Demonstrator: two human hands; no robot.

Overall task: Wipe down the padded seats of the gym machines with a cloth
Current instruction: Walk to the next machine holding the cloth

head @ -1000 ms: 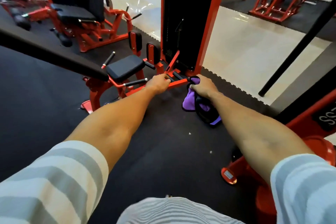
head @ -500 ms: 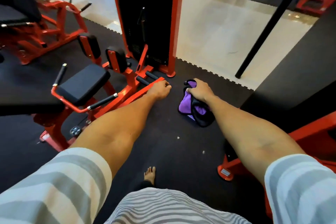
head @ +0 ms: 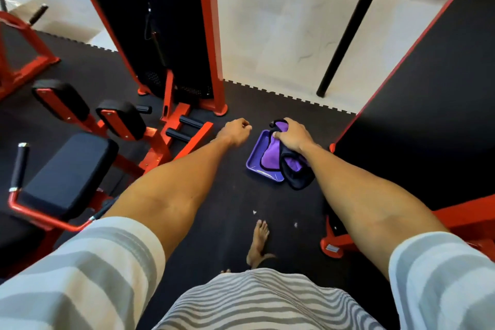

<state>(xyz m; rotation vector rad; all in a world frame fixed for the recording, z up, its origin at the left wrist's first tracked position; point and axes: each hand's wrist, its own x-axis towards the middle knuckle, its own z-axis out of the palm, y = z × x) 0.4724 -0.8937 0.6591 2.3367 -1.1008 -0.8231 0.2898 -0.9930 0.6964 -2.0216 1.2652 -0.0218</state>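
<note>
Head view, looking down onto the black rubber floor (head: 214, 195) of a gym. A red-framed machine fills the sector from 9 to 12 o'clock, with its dark weight-stack tower (head: 166, 21) at 11 o'clock. The padded seat (head: 67, 169), black and bare, lies at 9 o'clock near the left edge. Its long axis runs roughly from 7 to 1 o'clock, and two small upright pads (head: 123, 118) stand just beyond its far end.

Both forearms reach forward from striped sleeves towards the centre of the view. A purple tray (head: 257, 169) rests on the floor at centre right, and the purple-and-black cloth (head: 269, 158) hangs bunched over it. Whether the lower folds touch the tray cannot be told.

The right hand (head: 293, 135) grips the top of the cloth, palm down, fingers wrapped over the bunched fabric. The left hand (head: 235, 131) is just beside it at 9 o'clock, apart from the cloth, fingers curled into a fist and holding nothing. A bare foot (head: 258, 238) stands at 6 o'clock.

Key relation: from the cloth-bearing right hand the seat lies at 8 to 9 o'clock, well apart, with the left arm in between. The left hand is the nearer one to the seat, but the cloth is in the right. Wiping therefore probably calls for a swing across the body, or a turn of the torso towards 9 o'clock.
</note>
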